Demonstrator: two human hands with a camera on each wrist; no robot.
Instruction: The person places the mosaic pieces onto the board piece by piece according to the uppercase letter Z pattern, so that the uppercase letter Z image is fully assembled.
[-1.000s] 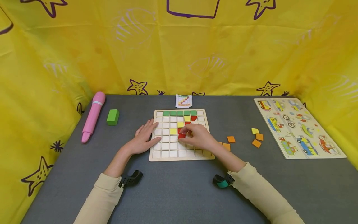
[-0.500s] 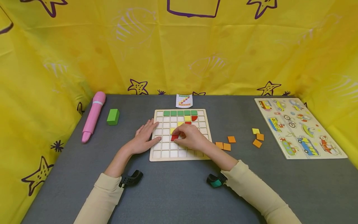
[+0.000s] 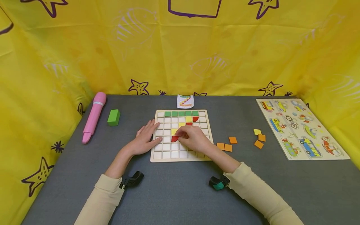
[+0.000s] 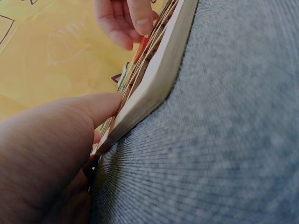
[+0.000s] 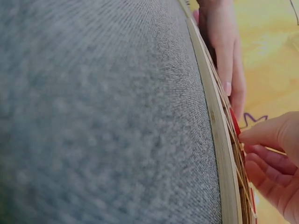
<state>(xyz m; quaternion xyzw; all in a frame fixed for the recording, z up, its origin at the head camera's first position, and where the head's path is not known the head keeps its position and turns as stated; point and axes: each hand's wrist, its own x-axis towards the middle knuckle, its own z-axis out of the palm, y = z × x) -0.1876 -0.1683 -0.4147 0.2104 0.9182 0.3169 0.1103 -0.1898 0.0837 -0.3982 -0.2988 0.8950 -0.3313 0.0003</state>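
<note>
A wooden grid board (image 3: 166,161) with white cells lies mid-table, holding a row of green square tiles (image 3: 181,113), a diagonal of yellow tiles (image 3: 188,119) and red quarter-circle tiles (image 3: 195,119). My right hand (image 3: 195,137) reaches over the board, thumb and forefinger pinching the right edge of another red quarter-circle tile (image 3: 174,138), which lies at a cell lower left of the diagonal. In the right wrist view the thumb tip meets this red tile (image 5: 235,122). My left hand (image 3: 144,139) rests on the board's left edge, fingers extended. Some cells are hidden under the right hand.
Loose orange tiles (image 3: 228,147) lie right of the board; more orange tiles (image 3: 258,144) and a yellow one (image 3: 257,132) sit farther right. A pattern card (image 3: 185,101) stands behind the board. Around are a green block (image 3: 113,117), pink microphone (image 3: 94,118) and picture puzzle (image 3: 302,129).
My right hand has moved left across the board with the red tile, which now lies lower at a cell, its rounded side showing. The left hand stays where it was.
</note>
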